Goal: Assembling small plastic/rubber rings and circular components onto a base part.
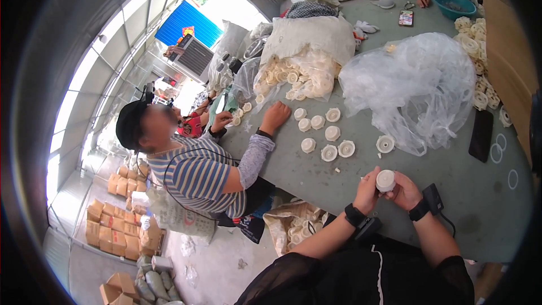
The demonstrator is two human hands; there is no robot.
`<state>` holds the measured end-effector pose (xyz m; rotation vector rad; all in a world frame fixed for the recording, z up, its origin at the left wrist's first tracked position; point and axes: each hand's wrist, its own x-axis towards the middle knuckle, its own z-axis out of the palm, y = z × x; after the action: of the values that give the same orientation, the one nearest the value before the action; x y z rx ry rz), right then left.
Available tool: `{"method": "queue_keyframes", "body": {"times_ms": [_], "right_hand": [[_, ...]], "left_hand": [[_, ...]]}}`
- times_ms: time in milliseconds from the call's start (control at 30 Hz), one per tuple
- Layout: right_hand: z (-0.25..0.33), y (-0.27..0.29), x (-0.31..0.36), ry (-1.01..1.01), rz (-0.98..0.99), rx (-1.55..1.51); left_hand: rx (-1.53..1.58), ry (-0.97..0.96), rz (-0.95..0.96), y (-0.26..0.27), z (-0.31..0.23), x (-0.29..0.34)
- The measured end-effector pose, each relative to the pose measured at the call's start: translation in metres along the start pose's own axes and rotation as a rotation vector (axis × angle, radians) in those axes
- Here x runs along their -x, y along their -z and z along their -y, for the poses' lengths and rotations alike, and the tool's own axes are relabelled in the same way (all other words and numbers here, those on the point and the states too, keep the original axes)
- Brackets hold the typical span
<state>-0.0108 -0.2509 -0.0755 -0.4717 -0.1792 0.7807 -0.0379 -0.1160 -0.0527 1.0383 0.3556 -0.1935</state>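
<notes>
Black shirt nearest, left hand and right hand grip a round, seemingly ridged part between them.

Matt plastic part, glossy plastic bag.

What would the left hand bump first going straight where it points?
Likely the round cream piece ahead on the table, or the tiny chip before it; the left hand might pass above, depth's unclear.

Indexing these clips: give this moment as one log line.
left hand: holds round off-white plastic part | right hand: holds same part | ahead: crumpled clear plastic film
</notes>
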Motion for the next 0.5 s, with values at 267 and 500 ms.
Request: {"method": "queue_keyframes", "body": {"times_ms": [267, 500], "right_hand": [[0.004, 0.001, 0.001, 0.126, -0.019, -0.115], [0.007, -0.002, 0.006, 0.111, -0.059, -0.003]], "left_hand": [[0.05, -0.139, 0.266, 0.003, -0.004, 0.001], [0.223, -0.051, 0.381, 0.017, 0.001, 0.004]]}}
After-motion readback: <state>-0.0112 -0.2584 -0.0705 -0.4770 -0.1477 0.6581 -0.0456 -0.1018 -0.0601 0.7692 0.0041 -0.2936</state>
